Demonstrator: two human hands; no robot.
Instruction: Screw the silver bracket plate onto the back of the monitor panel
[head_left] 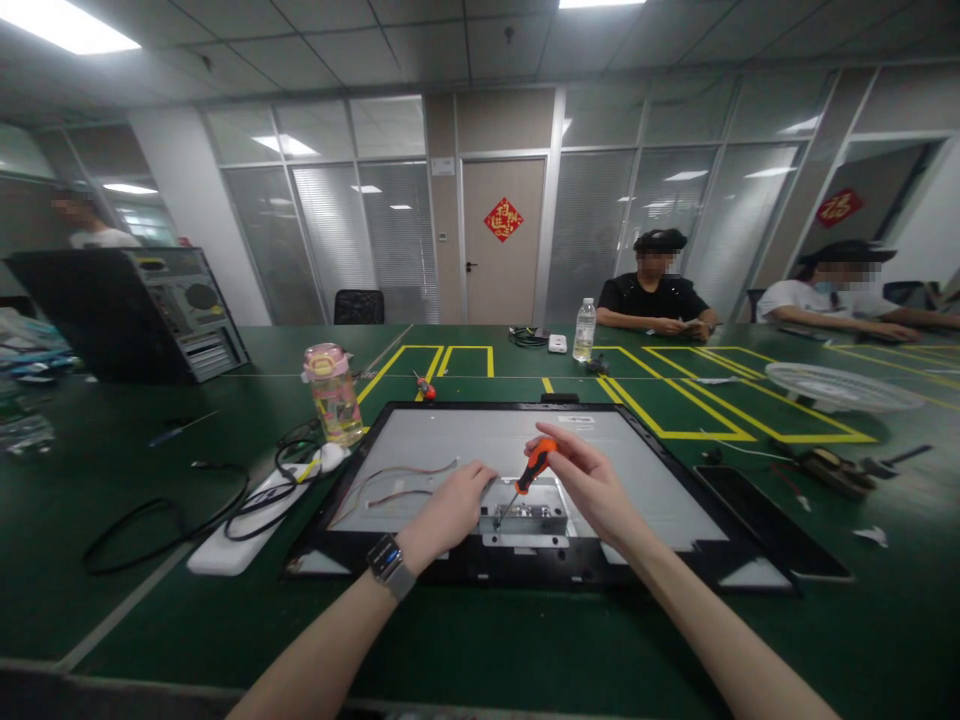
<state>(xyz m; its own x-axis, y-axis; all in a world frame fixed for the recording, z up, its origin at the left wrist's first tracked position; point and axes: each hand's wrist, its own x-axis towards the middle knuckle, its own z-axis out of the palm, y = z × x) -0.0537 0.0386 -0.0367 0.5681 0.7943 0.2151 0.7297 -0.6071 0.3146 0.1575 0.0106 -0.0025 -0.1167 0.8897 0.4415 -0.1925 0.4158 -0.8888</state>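
Observation:
A flat display panel with a black frame lies on the green table in front of me, its grey side up. On its near part sits a silver metal bracket. My right hand is closed around the handle of an orange and black screwdriver, which slants down to the left with its tip at the bracket. My left hand, below a wrist watch, is closed on the bracket's left side; its fingertips are partly hidden. Thin wires lie on the panel left of that hand.
Left of the panel are a white power strip with black cables and a pink-lidded bottle. A black slab lies on the right. Behind are a small red tool and a water bottle. Two people sit across the table.

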